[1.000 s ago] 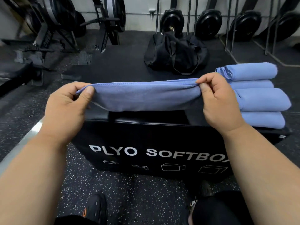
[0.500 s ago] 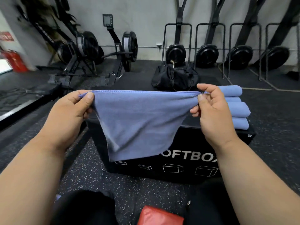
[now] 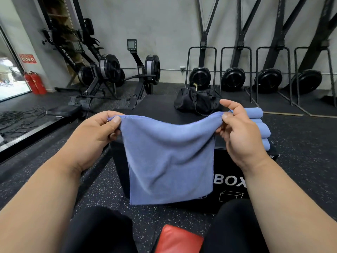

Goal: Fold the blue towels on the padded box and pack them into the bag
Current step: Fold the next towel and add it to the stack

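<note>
Hanging from both hands, blue towel [image 3: 168, 161] hides padded box [image 3: 229, 172] — lettering cut off.

Both bare forearms are reaching forward from the lower corners of the view, angling inward toward each other, with the hands raised level and held apart. The left hand [image 3: 94, 136] is showing its back to the camera, its thumb lying flat along the top and pressing against the curled fingers [image 3: 112, 136] beneath in a pinching grip on the blue towel [image 3: 169, 161]. The right hand [image 3: 240, 132] is mirroring it, thumb tip meeting the bent index finger in a pinch while the remaining fingers are curling loosely underneath.
</note>
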{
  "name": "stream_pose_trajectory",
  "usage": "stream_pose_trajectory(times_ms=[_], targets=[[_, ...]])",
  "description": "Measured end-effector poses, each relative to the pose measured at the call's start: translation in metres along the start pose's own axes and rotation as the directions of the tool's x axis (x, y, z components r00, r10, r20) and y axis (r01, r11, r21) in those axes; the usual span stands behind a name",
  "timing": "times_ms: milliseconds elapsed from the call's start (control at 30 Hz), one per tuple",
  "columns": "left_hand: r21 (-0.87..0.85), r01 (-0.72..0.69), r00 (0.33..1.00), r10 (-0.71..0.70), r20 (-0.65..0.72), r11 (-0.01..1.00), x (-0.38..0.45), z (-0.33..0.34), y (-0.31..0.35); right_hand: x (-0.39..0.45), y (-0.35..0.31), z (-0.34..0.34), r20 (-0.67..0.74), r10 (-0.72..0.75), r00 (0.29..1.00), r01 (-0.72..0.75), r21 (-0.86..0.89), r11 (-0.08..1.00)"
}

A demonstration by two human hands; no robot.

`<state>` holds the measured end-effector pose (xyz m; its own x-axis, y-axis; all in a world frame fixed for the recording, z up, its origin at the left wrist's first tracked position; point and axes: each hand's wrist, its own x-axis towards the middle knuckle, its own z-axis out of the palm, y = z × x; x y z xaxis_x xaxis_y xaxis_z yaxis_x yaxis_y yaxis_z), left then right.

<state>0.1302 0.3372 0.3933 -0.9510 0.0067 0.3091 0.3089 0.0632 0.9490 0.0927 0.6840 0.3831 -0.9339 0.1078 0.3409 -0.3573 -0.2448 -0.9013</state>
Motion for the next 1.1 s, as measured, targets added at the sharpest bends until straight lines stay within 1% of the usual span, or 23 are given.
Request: stream_pose_trajectory(times_ms=[67,133,233,267,333,433,533,600,700,800,933,1100], targets=[[-0.022,-0.019,0.998,0.020,0.061,1.000,-0.004,0.002,0.008,-0.003,-0.005,0.002,0.041,-0.005,0.999,0.002,0.088,0.996],[-0.085,-0.033,0.996,0.040,0.081,0.996,-0.004,0.004,0.015,-0.007,-0.014,0.003,0.078,-0.022,0.997,0.008,0.175,0.985],[-0.173,-0.055,0.991,0.076,0.112,0.983,-0.005,0.005,0.024,-0.013,-0.026,0.006,0.139,-0.025,0.990,-0.005,0.215,0.977],[-0.176,-0.058,0.986,0.085,0.145,0.983,-0.005,0.007,0.028,-0.014,-0.029,0.009,0.169,-0.032,0.985,-0.004,0.208,0.978],[-0.127,-0.069,0.979,0.092,0.180,0.989,-0.004,0.011,0.032,-0.018,-0.033,0.016,0.258,-0.045,0.965,0.000,0.171,0.985],[-0.025,-0.072,0.973,0.076,0.219,0.997,-0.001,0.023,0.035,-0.024,-0.033,0.029,0.371,-0.020,0.928,-0.005,0.064,0.998],[-0.036,-0.036,0.965,0.044,0.259,0.999,-0.001,0.042,0.040,-0.029,-0.028,0.041,0.436,-0.005,0.900,0.007,-0.004,1.000],[-0.020,-0.032,0.967,0.036,0.253,0.999,-0.002,0.055,0.042,-0.034,-0.025,0.047,0.457,-0.013,0.889,0.042,-0.055,0.998],[0.051,-0.037,0.970,0.024,0.241,0.998,-0.004,0.073,0.042,-0.042,-0.022,0.056,0.486,-0.020,0.874,0.090,-0.121,0.989],[0.070,-0.003,0.967,-0.016,0.256,0.998,-0.007,0.080,0.039,-0.046,-0.020,0.063,0.539,0.028,0.842,0.054,-0.137,0.989],[0.058,0.031,0.977,-0.043,0.211,0.998,-0.011,0.080,0.036,-0.050,-0.018,0.065,0.595,0.088,0.799,0.012,-0.162,0.987],[0.123,-0.027,0.983,0.004,0.185,0.992,-0.014,0.074,0.033,-0.052,-0.016,0.063,0.582,0.079,0.809,0.027,-0.172,0.985]])
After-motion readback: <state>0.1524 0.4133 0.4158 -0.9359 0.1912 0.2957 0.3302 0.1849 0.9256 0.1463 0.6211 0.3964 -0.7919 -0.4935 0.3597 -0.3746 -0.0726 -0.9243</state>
